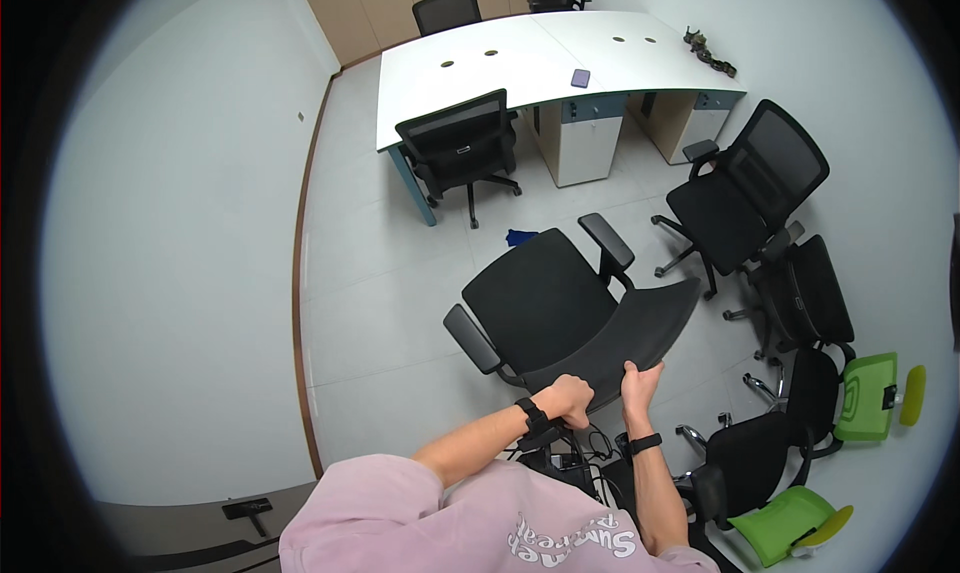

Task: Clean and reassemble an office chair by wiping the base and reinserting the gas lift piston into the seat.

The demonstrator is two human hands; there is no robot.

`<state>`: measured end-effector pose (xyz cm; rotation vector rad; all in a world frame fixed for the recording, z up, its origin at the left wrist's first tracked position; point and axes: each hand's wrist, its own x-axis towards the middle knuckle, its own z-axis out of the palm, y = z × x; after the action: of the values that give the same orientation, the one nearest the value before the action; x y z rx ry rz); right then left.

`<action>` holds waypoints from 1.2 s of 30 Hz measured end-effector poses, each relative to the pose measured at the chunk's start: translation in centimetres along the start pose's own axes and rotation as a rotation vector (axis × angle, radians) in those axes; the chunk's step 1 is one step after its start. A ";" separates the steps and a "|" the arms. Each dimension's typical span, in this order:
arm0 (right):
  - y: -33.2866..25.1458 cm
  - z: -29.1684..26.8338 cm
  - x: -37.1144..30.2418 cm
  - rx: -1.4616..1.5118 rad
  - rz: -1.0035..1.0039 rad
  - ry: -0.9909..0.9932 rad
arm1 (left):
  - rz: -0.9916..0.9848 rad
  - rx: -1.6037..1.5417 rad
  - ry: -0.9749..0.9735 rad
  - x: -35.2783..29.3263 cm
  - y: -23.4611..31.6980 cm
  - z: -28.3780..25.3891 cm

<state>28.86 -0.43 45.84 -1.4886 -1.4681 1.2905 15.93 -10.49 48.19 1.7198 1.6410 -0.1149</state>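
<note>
Directly before me stands a black office chair [540, 298], turned so its backrest [630, 338] is on my side. My left hand [568, 398] is closed on the backrest's top edge, fingers curled over it. A little to the right, my right hand [640, 388] grips the same edge, its thumb on the near side and its fingers partly hidden. The chair's two armrests, the left armrest [472, 339] and the right armrest [606, 241], stick out beside the seat. Each of my wrists wears a black band.
A white desk [530, 53] with drawer cabinets [590, 148] spans the far side, another black chair [465, 148] tucked against it. More black chairs [750, 183] and green-backed chairs [868, 398] line the right wall. A blue cloth [521, 237] lies on the floor. Cables [600, 443] hang near my waist.
</note>
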 end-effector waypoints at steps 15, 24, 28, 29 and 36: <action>-1.4 14.2 -5.7 -0.086 -0.066 -0.490 | -0.458 0.045 -0.063 -10.7 -9.6 -0.3; -5.1 21.3 -11.1 -0.177 0.069 -0.915 | -0.602 0.054 0.000 -19.6 -18.0 1.8; -6.0 25.8 -13.9 -0.429 -0.082 -1.031 | -0.633 0.035 -0.047 -24.3 -22.1 1.8; -6.8 27.1 -14.7 -0.440 -0.081 -1.072 | -0.638 0.073 -0.009 -25.7 -23.5 2.6; -9.9 34.1 -20.9 -0.544 -0.002 -1.282 | -0.730 0.023 -0.074 -34.1 -32.6 3.9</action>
<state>-3.78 -25.29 49.32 -0.8411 -2.7668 2.1095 -17.59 -43.96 49.30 1.0391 2.1348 -0.5350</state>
